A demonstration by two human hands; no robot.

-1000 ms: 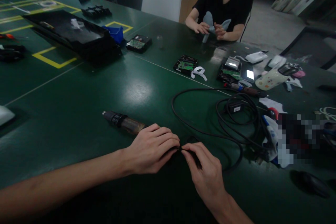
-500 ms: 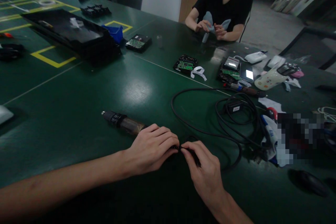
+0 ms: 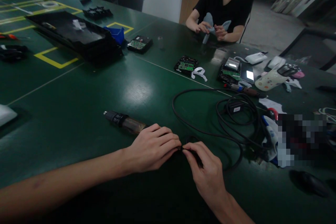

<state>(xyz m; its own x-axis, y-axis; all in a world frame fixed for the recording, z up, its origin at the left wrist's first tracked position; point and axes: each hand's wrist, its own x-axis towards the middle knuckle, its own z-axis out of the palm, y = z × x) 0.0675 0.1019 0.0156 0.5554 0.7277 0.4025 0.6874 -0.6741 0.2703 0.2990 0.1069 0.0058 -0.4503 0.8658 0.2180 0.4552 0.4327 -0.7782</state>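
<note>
My left hand [image 3: 153,148] lies curled over the rear of a dark cylindrical tool [image 3: 123,121] that rests on the green table [image 3: 78,101]; its fingers wrap the tool's end. My right hand [image 3: 206,168] pinches the black cable [image 3: 210,133] right where it meets the tool, its fingertips touching those of the left hand. The cable loops away to the right into a coiled bundle [image 3: 237,112]. The join itself is hidden by my fingers.
Circuit boards [image 3: 186,64] [image 3: 229,71], a white strap [image 3: 198,72] and a soldering iron [image 3: 245,90] lie further back. A black tray [image 3: 76,35] sits at far left. Another person [image 3: 220,10] sits across the table handling something pale. A dark mouse [image 3: 309,182] lies at right.
Almost nothing differs: both hands stay pinched together at the cable's end, and the view has shifted slightly.
</note>
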